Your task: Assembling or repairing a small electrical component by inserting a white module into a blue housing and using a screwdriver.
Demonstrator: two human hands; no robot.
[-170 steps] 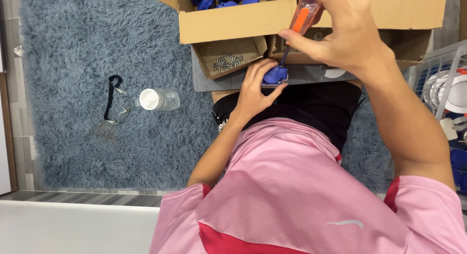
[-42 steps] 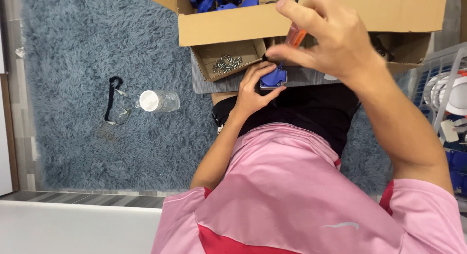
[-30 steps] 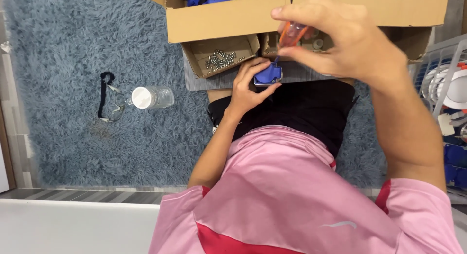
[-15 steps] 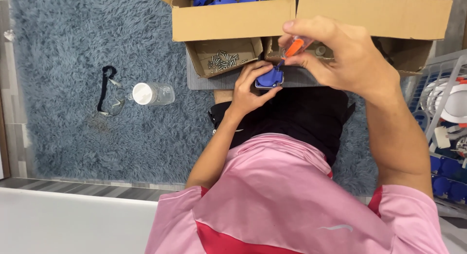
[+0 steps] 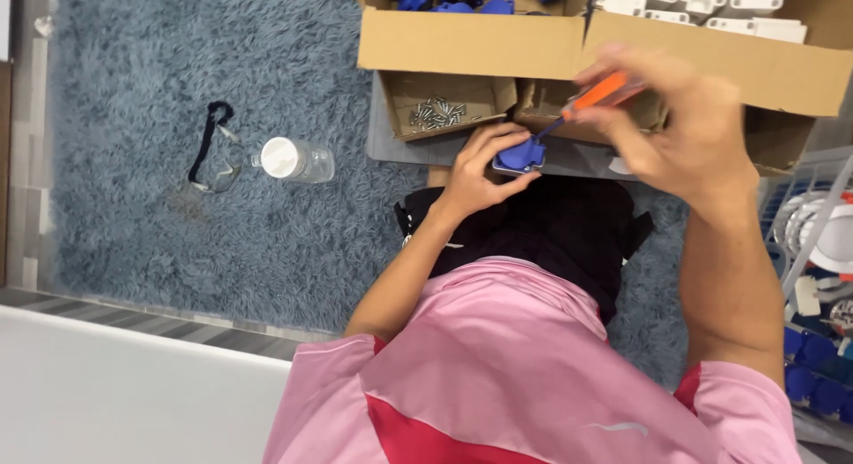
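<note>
Left hand (image 5: pixel 475 175) grips small blue plastic part (image 5: pixel 521 156), steadying it; right hand (image 5: pixel 684 131) grasps orange-handled screwdriver (image 5: pixel 586 100), tip angled onto part.

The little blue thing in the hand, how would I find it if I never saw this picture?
Start at the big cardboard box at the top, then drop to the grey board below it. There the left hand pinches a small blue plastic part, with the orange-handled screwdriver tip on it. The other blue parts all sit inside boxes or bins.
</note>
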